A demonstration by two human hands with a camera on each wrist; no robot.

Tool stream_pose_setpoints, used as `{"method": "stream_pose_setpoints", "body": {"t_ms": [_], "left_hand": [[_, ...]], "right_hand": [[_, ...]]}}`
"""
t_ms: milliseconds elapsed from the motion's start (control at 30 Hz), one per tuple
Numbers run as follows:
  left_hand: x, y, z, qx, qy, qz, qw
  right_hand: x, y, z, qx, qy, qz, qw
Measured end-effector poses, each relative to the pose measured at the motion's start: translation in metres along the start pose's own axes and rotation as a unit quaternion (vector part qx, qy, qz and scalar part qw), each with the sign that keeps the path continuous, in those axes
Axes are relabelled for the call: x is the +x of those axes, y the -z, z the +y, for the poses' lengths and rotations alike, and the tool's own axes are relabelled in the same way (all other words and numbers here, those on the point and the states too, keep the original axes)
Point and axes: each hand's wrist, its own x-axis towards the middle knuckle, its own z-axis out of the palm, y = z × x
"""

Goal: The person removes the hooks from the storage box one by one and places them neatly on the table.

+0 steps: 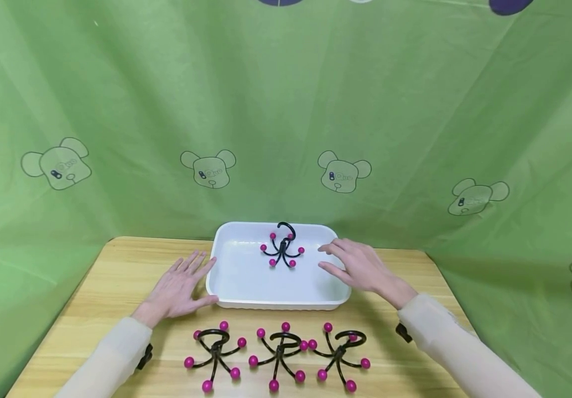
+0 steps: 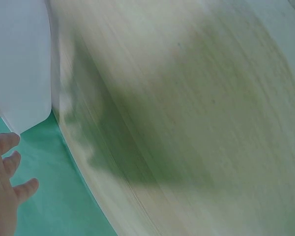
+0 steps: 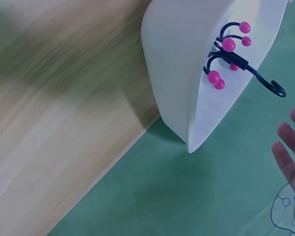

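Observation:
A white rectangular tray (image 1: pixel 251 282) stands at the back of the wooden table. Inside it, right of centre, a black hook hanger with pink ball tips (image 1: pixel 283 247) stands with its hook upward. My left hand (image 1: pixel 178 287) is at the tray's left side with fingers spread and thumb at the front corner; it holds nothing. Over the tray's right rim hovers my right hand (image 1: pixel 358 265), its fingers loosely bent and empty, pointing toward the hanger. In the right wrist view the hanger (image 3: pixel 233 59) shows past the tray wall, apart from the fingers (image 3: pixel 287 162).
Three more such hangers lie in a row near the front: a left one (image 1: pixel 215 351), a middle one (image 1: pixel 280 351) and a right one (image 1: pixel 339 352). Behind the wooden table (image 1: pixel 117 276) hangs a green curtain (image 1: pixel 276 127) with bear prints.

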Motion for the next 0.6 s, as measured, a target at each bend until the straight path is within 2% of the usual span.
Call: {"method": "stream_pose_setpoints", "body": {"t_ms": [600], "left_hand": [[0.001,-0.001,-0.001,0.000,-0.001,0.001,1.0000]], "right_hand": [[0.045,-0.040,0.015,0.032,-0.072,-0.016,0.997]]}}
